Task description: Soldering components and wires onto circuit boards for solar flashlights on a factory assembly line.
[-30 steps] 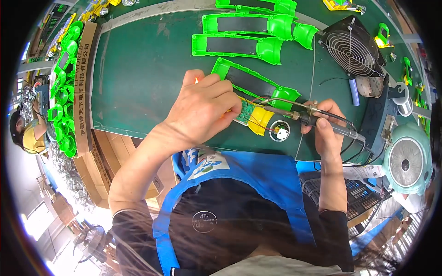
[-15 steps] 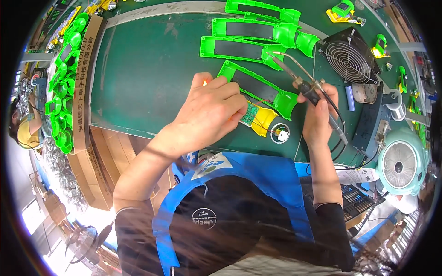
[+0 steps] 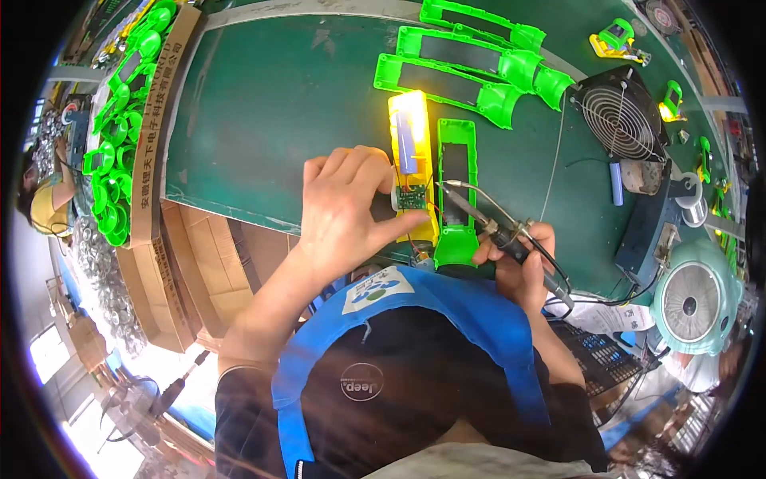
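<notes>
My left hand (image 3: 343, 203) has its thumb and fingers closed about the edges of a small green circuit board (image 3: 412, 197). Thin wires run from the board, which sits over a yellow lamp housing (image 3: 425, 160). A blue-violet cylindrical battery cell (image 3: 407, 144) lies in the upper part of the housing, where a bright glow shows. In my right hand (image 3: 523, 267) is a soldering iron (image 3: 504, 238) with a curved metal feed tube, its tip pointing left, just right of the board. Beside the housing, under the iron, lies a green housing shell (image 3: 456, 172).
Several green shells (image 3: 447, 80) lie at the back of the green table (image 3: 279, 104). To the right are a black fan (image 3: 618, 112), a loose battery cell (image 3: 616, 184), a solder spool (image 3: 692, 209) and a pale green fan (image 3: 690, 295). A cardboard box (image 3: 163, 120) edges the left.
The yellow housing has turned to lie lengthwise, showing the battery cell. The green shell beside it has swung round too. My right hand has brought the iron down and left, nearer the board.
</notes>
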`<action>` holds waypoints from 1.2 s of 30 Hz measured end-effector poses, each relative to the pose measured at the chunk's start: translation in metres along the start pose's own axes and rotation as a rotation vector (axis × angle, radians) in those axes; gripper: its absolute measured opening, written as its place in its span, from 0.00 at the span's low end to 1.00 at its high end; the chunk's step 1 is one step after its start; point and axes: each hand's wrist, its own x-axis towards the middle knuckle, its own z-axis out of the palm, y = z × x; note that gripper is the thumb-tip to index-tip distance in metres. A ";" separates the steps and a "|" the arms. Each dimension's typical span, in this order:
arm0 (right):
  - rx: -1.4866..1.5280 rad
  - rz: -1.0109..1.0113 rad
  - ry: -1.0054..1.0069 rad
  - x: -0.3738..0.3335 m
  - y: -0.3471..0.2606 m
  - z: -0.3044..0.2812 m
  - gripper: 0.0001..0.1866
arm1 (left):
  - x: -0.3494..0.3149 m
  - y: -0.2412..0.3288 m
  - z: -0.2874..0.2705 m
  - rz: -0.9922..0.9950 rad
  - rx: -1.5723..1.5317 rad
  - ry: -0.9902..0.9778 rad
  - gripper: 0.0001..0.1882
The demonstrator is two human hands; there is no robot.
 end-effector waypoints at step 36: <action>-0.723 -0.174 -0.180 0.040 -0.035 -0.004 0.10 | -0.023 0.027 0.022 -0.296 -0.333 0.031 0.09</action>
